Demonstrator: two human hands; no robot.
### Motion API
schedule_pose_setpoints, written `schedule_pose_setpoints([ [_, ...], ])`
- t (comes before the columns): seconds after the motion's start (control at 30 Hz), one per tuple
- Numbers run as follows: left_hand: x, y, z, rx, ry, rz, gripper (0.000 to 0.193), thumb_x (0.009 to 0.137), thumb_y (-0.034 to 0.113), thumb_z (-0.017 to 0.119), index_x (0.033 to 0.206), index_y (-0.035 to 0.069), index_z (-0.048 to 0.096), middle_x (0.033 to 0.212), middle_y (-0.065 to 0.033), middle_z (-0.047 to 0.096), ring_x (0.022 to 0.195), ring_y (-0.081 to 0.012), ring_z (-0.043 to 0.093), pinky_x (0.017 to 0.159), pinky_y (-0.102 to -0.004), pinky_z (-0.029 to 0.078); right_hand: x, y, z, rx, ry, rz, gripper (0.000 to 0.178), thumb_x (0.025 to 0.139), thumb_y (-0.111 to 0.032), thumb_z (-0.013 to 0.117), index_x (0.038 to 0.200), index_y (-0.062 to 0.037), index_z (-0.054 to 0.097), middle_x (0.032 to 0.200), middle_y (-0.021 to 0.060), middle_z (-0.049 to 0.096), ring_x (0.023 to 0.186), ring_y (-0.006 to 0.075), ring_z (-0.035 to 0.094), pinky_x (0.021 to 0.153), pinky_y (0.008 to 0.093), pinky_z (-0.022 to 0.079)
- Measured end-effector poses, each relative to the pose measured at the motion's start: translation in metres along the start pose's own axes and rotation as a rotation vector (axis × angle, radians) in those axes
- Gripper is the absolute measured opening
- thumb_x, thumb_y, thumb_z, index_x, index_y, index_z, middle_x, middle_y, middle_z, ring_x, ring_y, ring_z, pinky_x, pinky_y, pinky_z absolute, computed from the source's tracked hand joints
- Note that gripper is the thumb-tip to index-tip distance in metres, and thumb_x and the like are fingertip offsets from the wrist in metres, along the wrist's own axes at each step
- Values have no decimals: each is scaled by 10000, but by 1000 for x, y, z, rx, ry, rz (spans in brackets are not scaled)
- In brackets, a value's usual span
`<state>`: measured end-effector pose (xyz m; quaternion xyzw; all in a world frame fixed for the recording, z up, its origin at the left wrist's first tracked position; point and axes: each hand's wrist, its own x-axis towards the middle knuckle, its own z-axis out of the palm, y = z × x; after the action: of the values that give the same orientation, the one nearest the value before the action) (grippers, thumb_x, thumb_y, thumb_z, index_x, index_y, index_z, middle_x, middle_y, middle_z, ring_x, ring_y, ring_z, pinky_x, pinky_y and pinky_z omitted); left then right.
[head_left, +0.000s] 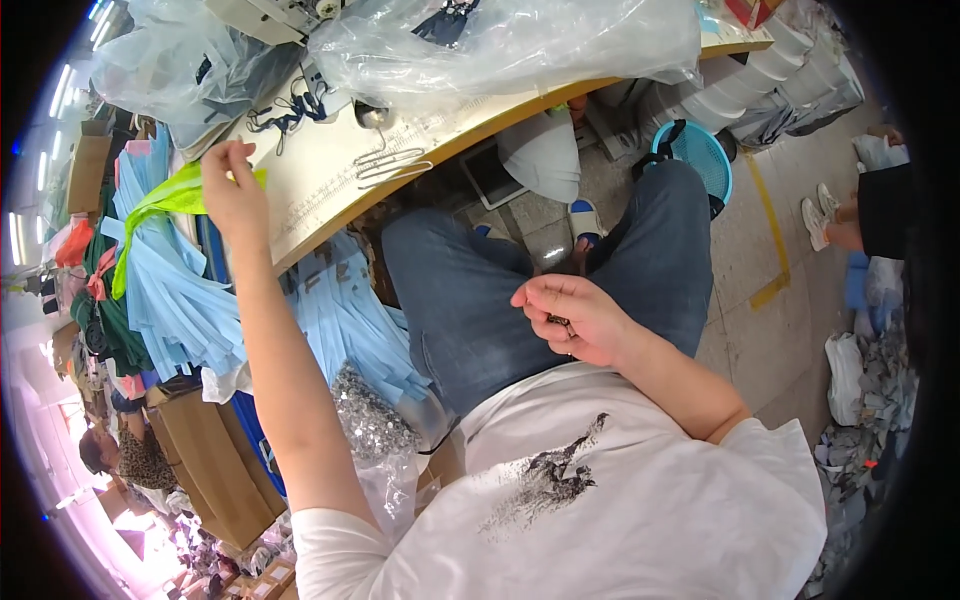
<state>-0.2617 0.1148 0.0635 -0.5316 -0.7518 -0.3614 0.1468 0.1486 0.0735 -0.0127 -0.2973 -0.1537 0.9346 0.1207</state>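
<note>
My left hand [235, 195] is raised at the left end of the table, its fingers loosely bent and apart. A bright yellow-green fabric strip [150, 212] passes behind this hand; whether they touch is unclear. Just below, light blue fabric strips [180, 305] hang in a thick bunch. Over my lap, my right hand [585, 318] is curled closed around small dark, brassy pieces [558, 320]. Only a little of them shows between the fingers, so their exact kind is hidden. More blue strips [340, 300], with small dark pieces on them, hang beside my left thigh.
On the white table [310, 185] lie bent metal wire [392, 165], dark cords [290, 112] and clear plastic sheeting [500, 50]. A bag of shiny silvery pieces [370, 415] is beside my left hip. A blue basket [695, 160] stands past my right knee. Other people are at both sides.
</note>
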Motion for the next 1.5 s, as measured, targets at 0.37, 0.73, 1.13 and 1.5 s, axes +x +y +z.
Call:
schedule_pose_setpoints([
  [0.37, -120, 141, -31, -1337, -228, -387, 230, 954, 61, 564, 1160, -41, 570, 954, -160, 654, 841, -241, 641, 829, -374, 526, -3, -8, -9, 146, -129, -117, 225, 972, -177, 563, 1128, -18, 599, 886, 40, 577, 564, 29, 416, 415, 161, 279],
  [0.73, -221, 193, -18, -1283, -517, -722, 184, 904, -52, 596, 1085, -59, 625, 1013, -127, 640, 829, -158, 644, 758, -264, 544, -1, -1, -15, 136, -175, -183, 182, 950, -151, 601, 1090, -36, 619, 878, 17, 583, 561, 27, 380, 398, 168, 246],
  [1.13, -223, 195, -12, -1254, -460, -637, 168, 830, -126, 645, 976, -44, 633, 1032, -106, 607, 806, -117, 594, 696, -199, 470, 0, 3, -15, 98, -205, -229, 115, 885, -72, 681, 956, -71, 591, 919, 38, 602, 507, 6, 378, 384, 171, 237],
  [1.5, -216, 200, -16, -870, -401, -268, 200, 695, -139, 708, 846, -14, 669, 892, -116, 673, 780, -205, 630, 694, -271, 497, -4, 5, -9, -5, -126, -306, 150, 858, -28, 699, 942, -58, 579, 963, 34, 589, 537, 8, 414, 388, 173, 244],
])
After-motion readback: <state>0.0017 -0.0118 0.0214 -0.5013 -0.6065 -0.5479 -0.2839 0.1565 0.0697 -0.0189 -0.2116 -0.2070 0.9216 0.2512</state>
